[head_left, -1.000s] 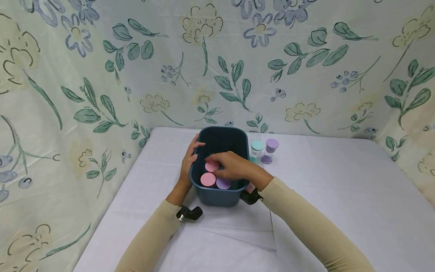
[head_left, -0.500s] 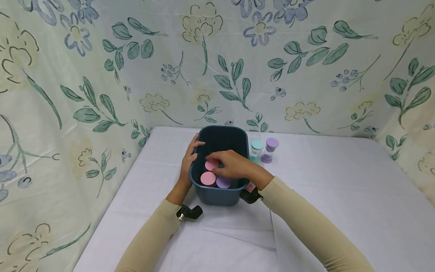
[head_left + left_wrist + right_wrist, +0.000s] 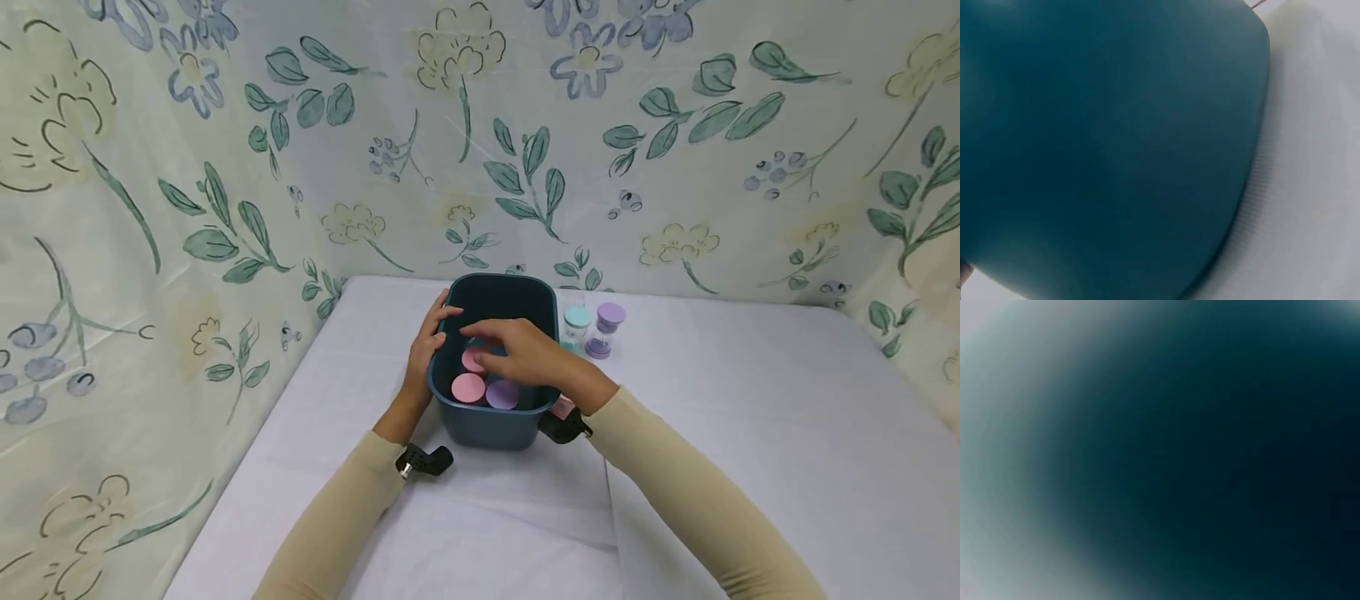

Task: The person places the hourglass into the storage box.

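A dark blue bin (image 3: 491, 427) stands on the white-covered table. My left hand (image 3: 422, 358) holds its left rim, with fingertips bent over the edge. Inside, a pink-capped sand timer (image 3: 468, 388) and a purple-capped sand timer (image 3: 502, 395) stand upright at the near end. Just behind them is another pink-capped sand timer (image 3: 472, 359), partly covered by my right thumb. My right hand (image 3: 528, 354) reaches in over the right rim, its fingers and thumb spread apart above that timer. The left wrist view shows mostly the bin's outer wall (image 3: 1116, 137); the right wrist view is a dark blur.
Right of the bin stand a teal sand timer (image 3: 577, 325) and a purple sand timer (image 3: 606, 329). Something pink (image 3: 562, 407) shows beside the bin, mostly hidden by my right wrist. A flowered cloth (image 3: 525, 167) hangs behind the table.
My right hand's fingers have parted from the rear pink-capped timer and lifted slightly, leaving it in the bin. The left hand keeps its hold on the rim. The whole view has shifted slightly.
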A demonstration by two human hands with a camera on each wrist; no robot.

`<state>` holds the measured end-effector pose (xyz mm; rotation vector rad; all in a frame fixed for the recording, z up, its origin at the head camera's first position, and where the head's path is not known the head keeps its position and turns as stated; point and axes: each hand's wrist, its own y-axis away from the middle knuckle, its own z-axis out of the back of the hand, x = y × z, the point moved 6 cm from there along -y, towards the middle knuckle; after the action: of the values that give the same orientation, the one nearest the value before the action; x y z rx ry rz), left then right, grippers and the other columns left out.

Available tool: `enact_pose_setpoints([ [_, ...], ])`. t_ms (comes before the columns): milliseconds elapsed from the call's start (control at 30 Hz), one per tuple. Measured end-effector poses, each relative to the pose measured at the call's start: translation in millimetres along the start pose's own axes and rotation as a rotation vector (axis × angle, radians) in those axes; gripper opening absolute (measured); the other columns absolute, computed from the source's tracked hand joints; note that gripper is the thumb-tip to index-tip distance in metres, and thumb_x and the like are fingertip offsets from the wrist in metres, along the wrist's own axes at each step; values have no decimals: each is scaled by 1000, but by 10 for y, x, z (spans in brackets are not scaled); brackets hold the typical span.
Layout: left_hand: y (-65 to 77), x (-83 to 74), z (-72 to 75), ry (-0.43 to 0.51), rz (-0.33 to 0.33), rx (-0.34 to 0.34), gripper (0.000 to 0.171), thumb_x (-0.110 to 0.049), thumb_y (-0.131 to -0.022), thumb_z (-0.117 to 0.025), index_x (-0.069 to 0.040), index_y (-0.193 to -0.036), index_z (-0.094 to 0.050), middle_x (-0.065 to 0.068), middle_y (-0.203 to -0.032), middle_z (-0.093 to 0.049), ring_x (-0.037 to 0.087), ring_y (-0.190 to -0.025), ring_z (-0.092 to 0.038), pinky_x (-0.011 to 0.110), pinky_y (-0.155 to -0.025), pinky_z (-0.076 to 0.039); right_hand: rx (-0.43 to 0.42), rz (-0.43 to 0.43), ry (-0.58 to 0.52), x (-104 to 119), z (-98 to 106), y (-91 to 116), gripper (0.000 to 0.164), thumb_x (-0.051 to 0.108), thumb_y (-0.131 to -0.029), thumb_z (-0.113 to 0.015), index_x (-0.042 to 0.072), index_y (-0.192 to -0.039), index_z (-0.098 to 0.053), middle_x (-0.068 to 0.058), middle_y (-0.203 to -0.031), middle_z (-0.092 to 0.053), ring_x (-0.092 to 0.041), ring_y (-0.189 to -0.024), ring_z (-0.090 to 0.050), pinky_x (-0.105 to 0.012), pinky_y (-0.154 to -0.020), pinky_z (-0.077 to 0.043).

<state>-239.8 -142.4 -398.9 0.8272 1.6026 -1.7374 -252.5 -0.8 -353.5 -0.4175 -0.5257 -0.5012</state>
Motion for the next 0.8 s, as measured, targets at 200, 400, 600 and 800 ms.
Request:
enact_pose_setpoints([
  [200,-6,36,23,17,48,-5,44,0,-92,-26,15,-128,-44,25,-157,-14,38,-146,-11,55,-114,-14,-36,2,-73,-52,60,-21,41,12,-92,-62,1,-131,-57,-11,-131,-60,-23,-116,-60,-37,-97,-47],
  [400,44,47,33,2,53,-7,45,-1,-91,-25,14,-129,-44,22,-158,-16,36,-146,-11,55,-114,-13,-87,-5,-164,-69,119,45,39,12,-92,-61,4,-130,-58,-13,-130,-60,-27,-119,-58,-41,-98,-45],
  [600,34,52,10,19,32,-2,43,-2,-92,-26,15,-129,-43,25,-157,-13,37,-146,-10,57,-114,-14,-129,1,-197,-67,186,140,40,16,-93,-61,5,-132,-58,-12,-131,-60,-30,-119,-57,-41,-98,-46],
  [800,-21,123,12,27,11,-1,44,-6,-93,-27,11,-130,-44,22,-158,-13,32,-147,-10,57,-113,-15,-147,7,-209,-58,277,210,41,14,-93,-61,2,-132,-57,-11,-131,-60,-31,-119,-57,-40,-97,-46],
])
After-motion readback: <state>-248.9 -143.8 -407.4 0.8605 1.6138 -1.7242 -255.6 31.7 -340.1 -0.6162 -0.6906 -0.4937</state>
